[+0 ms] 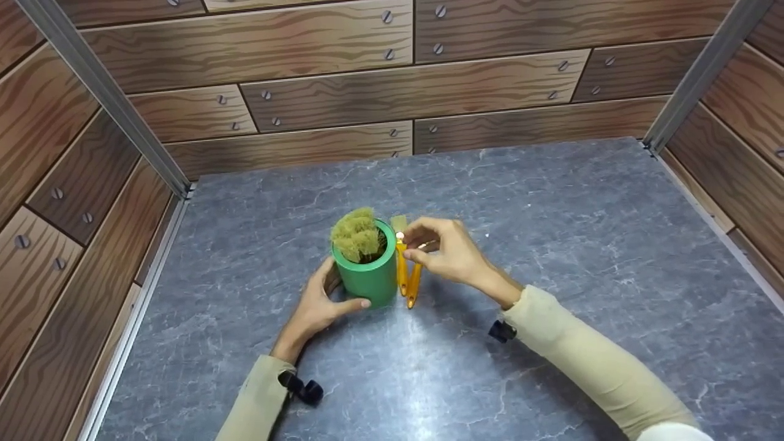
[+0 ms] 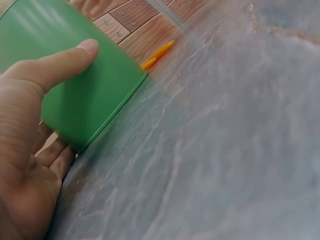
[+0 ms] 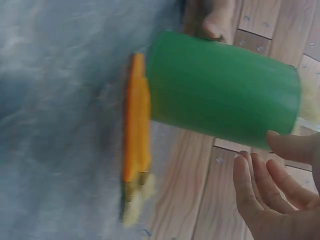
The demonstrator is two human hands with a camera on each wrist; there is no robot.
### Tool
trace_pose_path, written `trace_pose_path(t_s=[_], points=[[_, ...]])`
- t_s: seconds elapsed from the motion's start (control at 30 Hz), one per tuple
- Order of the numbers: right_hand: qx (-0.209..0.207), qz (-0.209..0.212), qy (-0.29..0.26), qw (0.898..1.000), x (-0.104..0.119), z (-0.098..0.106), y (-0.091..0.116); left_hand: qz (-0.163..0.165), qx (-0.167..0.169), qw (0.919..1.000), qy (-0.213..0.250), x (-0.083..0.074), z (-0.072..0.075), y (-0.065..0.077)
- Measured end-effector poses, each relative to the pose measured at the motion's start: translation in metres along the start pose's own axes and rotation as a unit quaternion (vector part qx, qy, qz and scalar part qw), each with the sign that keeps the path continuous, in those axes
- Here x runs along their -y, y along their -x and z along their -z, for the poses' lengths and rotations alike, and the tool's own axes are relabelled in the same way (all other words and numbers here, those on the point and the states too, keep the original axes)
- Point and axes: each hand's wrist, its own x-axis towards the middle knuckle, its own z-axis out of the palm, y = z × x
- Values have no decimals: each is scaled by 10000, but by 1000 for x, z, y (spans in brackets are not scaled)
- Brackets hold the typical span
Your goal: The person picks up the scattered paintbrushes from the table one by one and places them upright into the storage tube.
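Note:
A green cylindrical pot [image 1: 370, 285] stands upright with a fuzzy yellow-green tuft [image 1: 356, 236] showing above its rim. My left hand [image 1: 318, 306] holds the pot low on its left side, the thumb [image 2: 70, 64] across the front and the other fingers behind. Two orange-handled brushes [image 1: 413, 286] lie side by side on the tabletop, just right of the pot. Above them is my right hand [image 1: 450, 251], fingers bent and apart from the thumb; nothing shows between them. In the right wrist view its thumb [image 3: 292, 146] is close to the pot's upper edge; contact is unclear.
The grey marbled tabletop [image 1: 582, 245] extends around both hands. Wood-patterned walls [image 1: 318, 104] rise at the back and both sides, with metal posts [image 1: 704, 79] in the corners. Small white specks [image 1: 487, 235] lie right of the right hand.

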Motion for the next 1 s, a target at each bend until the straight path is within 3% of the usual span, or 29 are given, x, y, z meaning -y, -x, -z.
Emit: trace_pose_path(t_s=[0.37,0.63,0.83,1.0], points=[[294,-612,832,9942,-34,-10,-4,-25,40,10000,64,2,-1,-2],[585,-1324,1667,9753,-47,-12,-10,-2,11,10000,-27,3,-1,0],[711,-1958,1694,9633,-50,-13,-16,-45,7,10000,-20,3,-1,0],[686,-2119,1546,9625,-52,-10,-18,-18,15,10000,-11,2,0,-1]])
